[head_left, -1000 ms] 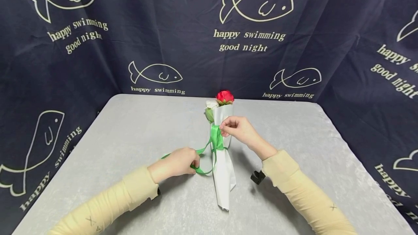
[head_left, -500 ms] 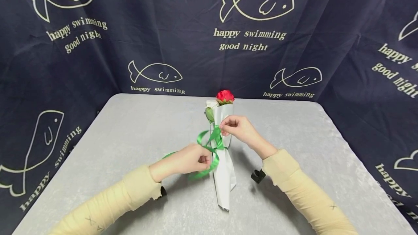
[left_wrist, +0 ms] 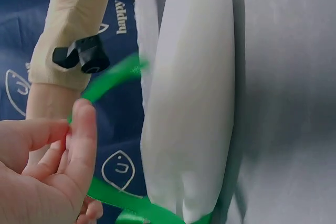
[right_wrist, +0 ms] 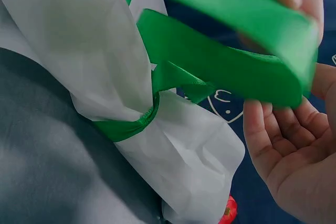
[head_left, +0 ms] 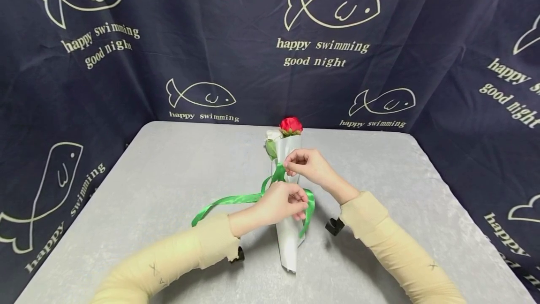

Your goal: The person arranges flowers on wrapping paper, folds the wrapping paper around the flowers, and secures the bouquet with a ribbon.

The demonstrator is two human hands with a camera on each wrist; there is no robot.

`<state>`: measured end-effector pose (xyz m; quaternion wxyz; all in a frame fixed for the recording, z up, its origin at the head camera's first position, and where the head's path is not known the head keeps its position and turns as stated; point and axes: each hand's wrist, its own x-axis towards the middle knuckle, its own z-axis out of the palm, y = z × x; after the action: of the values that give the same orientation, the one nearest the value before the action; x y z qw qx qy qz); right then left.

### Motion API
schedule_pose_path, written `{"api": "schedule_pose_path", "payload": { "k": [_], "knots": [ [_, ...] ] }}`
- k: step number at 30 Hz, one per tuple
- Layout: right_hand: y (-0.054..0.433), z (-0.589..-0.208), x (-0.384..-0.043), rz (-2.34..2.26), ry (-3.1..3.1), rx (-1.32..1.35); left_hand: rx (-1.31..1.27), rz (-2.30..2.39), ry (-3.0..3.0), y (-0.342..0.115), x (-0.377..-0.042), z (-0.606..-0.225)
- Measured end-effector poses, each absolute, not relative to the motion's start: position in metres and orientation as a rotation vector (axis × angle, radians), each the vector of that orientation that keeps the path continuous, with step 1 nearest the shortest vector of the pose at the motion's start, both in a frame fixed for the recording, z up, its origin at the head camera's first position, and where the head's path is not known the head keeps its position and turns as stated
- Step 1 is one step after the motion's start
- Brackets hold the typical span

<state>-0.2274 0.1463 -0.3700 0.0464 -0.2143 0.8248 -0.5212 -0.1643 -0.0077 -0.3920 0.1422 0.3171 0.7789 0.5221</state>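
Observation:
A bouquet in white wrapping paper (head_left: 288,247) lies on the table, with a red rose (head_left: 291,125) and a white flower (head_left: 273,135) at its far end. Green ribbon (head_left: 236,199) is tied round its middle, as the right wrist view shows. My right hand (head_left: 311,168) pinches a folded loop of the ribbon (right_wrist: 210,69) above the paper. Crossing over the bouquet, my left hand (head_left: 281,201) pinches another length of ribbon (left_wrist: 113,80) between thumb and finger. That ribbon's end hangs down on the right side. The left hand hides the knot in the head view.
The table (head_left: 168,158) has a light grey cloth. Behind and beside it hangs a dark blue curtain (head_left: 253,22) with fish drawings and lettering. A small black camera (head_left: 334,225) sits under the right cuff. One ribbon tail trails to the left under the left forearm.
My left hand has moved right, from beside the bouquet to over it, carrying its ribbon across the loop to the right side. The right hand stays in place with the loop.

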Motion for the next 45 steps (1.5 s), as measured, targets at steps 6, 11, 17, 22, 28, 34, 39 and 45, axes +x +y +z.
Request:
{"api": "schedule_pose_path", "payload": {
  "k": [6, 11, 17, 22, 28, 34, 39, 45],
  "knots": [
    [0.147, -0.372, -0.227, -1.603, 2.491, -0.678, 0.951, 1.398, 2.335, -0.010, -0.168, -0.392],
    [0.148, -0.373, -0.227, -1.618, 2.498, -0.693, 0.962, 1.453, 2.468, -0.026, -0.178, -0.381],
    [0.149, -0.372, -0.226, -1.618, 2.487, -0.698, 0.894, 1.475, 2.664, -0.045, -0.190, -0.369],
    [0.148, -0.371, -0.225, -1.634, 2.455, -0.692, 0.797, 1.493, 2.745, -0.055, -0.200, -0.367],
    [0.148, -0.372, -0.225, -1.634, 2.462, -0.694, 0.738, 1.528, 2.741, -0.060, -0.210, -0.369],
    [0.148, -0.371, -0.225, -1.613, 2.479, -0.676, 0.772, 1.481, 2.657, -0.060, -0.221, -0.378],
    [0.148, -0.371, -0.224, -1.598, 2.479, -0.691, 0.786, 1.473, 2.612, -0.058, -0.227, -0.384],
    [0.149, -0.371, -0.223, -1.598, 2.464, -0.691, 0.792, 1.463, 2.627, -0.056, -0.230, -0.390]
  ]
}}
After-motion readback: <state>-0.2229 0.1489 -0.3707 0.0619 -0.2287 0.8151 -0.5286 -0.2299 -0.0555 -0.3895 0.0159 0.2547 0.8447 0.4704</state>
